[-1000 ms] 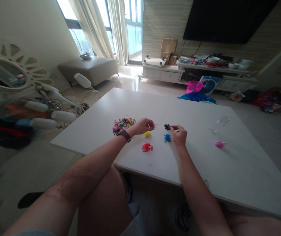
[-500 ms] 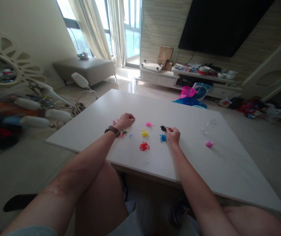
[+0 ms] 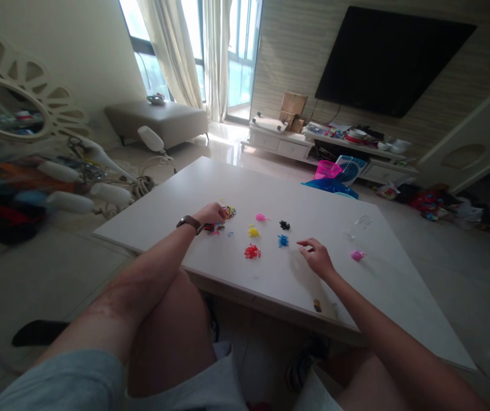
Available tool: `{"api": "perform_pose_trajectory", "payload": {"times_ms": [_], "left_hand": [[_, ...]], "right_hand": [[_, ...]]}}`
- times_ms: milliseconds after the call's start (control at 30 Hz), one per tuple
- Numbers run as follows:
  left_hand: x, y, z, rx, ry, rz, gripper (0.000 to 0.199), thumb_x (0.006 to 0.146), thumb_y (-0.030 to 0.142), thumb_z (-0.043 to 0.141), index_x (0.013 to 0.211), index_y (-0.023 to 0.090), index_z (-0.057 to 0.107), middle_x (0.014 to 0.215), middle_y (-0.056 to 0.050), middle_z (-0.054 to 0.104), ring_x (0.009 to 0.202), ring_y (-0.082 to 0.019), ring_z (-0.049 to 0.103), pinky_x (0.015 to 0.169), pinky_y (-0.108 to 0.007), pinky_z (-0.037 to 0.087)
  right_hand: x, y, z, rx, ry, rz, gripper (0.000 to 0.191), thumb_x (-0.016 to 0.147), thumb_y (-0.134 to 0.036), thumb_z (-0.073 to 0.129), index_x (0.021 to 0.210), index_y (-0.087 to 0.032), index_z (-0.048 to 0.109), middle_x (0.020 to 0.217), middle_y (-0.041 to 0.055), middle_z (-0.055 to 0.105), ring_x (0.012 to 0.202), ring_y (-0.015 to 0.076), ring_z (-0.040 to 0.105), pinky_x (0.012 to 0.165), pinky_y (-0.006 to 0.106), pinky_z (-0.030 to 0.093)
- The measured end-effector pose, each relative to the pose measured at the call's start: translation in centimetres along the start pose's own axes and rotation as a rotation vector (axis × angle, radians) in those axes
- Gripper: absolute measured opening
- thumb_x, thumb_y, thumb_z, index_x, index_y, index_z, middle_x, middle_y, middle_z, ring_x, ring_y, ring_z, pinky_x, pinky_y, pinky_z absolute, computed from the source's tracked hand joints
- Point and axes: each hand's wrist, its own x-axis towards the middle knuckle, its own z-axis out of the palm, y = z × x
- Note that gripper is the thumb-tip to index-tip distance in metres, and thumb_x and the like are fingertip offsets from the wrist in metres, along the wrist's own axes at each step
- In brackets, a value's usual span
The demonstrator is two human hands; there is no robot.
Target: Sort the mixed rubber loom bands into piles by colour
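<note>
My left hand [image 3: 213, 214], a dark watch on its wrist, is at a mixed pile of small coloured bands or loops [image 3: 229, 212]. Its fingers are curled closed, and whatever they grip is hidden. More mixed pieces [image 3: 214, 228] lie under the wrist. My right hand [image 3: 317, 258] hovers with thumb and fingers apart, holding nothing, right of a blue heap [image 3: 283, 241]. Sorted by colour nearby are a black heap [image 3: 285, 225], a pink heap [image 3: 261, 217], a yellow heap [image 3: 254, 232] and a red heap [image 3: 252, 251].
On the white table [image 3: 382, 297] a pink object [image 3: 357, 255] and a clear plastic piece [image 3: 361, 224] lie to the right. A small brown item [image 3: 317, 305] rests near the front edge. Beyond the table stands a pink basket [image 3: 328, 169]; lamp arms [image 3: 151, 138] are at left.
My right hand has left the black heap, moved toward me and right, and opened. My left hand has shifted slightly back, showing more of the mixed pile. The view has turned a little.
</note>
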Motion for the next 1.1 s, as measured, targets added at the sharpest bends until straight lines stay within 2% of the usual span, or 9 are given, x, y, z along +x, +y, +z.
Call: {"api": "perform_pose_trajectory", "payload": {"times_ms": [133,300,433,600,867,1100], "left_hand": [[-0.6,0.1,-0.1,0.046,0.000,-0.055,0.018,0.054,0.020,0.074,0.071,0.018,0.078,0.068,-0.003,0.072,0.067,-0.018,0.062,0.060,-0.025,0.044],[-1.3,-0.2,0.1,0.081,-0.028,-0.073,0.021,0.049,0.017,0.077,0.071,0.019,0.076,0.075,-0.002,0.074,0.075,-0.019,0.065,0.063,-0.022,0.046],[-1.7,-0.2,0.3,0.100,0.017,-0.058,0.019,0.049,0.018,0.079,0.066,0.021,0.073,0.064,0.000,0.069,0.073,-0.019,0.065,0.068,-0.022,0.048],[-1.7,-0.2,0.5,0.094,-0.004,-0.070,0.017,0.052,0.017,0.076,0.068,0.019,0.074,0.057,0.000,0.064,0.069,-0.019,0.064,0.070,-0.024,0.049],[-1.4,-0.2,-0.1,0.171,-0.008,-0.051,0.030,0.060,0.015,0.068,0.088,0.016,0.080,0.072,-0.004,0.071,0.063,-0.017,0.060,0.061,-0.025,0.045],[-0.7,-1.1,0.5,0.146,0.011,0.024,0.027,0.061,0.017,0.068,0.086,0.015,0.079,0.083,-0.005,0.076,0.075,-0.018,0.065,0.065,-0.023,0.048]], "right_hand": [[0.0,-1.8,-2.6,-0.128,-0.167,-0.046,0.022,0.082,-0.027,0.061,0.096,-0.024,0.077,0.103,0.0069,0.073,0.096,0.0228,0.068,0.081,0.038,0.056],[0.3,-3.8,-2.5,-0.220,-0.198,-0.212,0.020,0.083,-0.025,0.063,0.100,-0.025,0.074,0.111,0.0071,0.071,0.108,0.0259,0.065,0.100,0.045,0.052],[0.6,-4.8,-1.3,-0.261,-0.259,-0.326,0.022,0.084,-0.022,0.062,0.103,-0.026,0.073,0.115,0.0075,0.070,0.111,0.0275,0.064,0.100,0.047,0.051],[0.9,-4.7,-0.6,-0.356,-0.346,-0.387,0.019,0.085,-0.021,0.062,0.101,-0.025,0.072,0.117,0.0086,0.071,0.113,0.0302,0.063,0.099,0.050,0.050],[1.1,-5.7,-0.7,-0.364,-0.367,-0.414,0.013,0.086,-0.021,0.062,0.094,-0.025,0.071,0.113,0.0085,0.071,0.109,0.0292,0.062,0.095,0.048,0.051],[0.6,-6.7,-2.0,-0.355,-0.373,-0.404,0.013,0.086,-0.020,0.061,0.093,-0.024,0.070,0.114,0.0085,0.071,0.109,0.0276,0.063,0.096,0.046,0.052]]}}
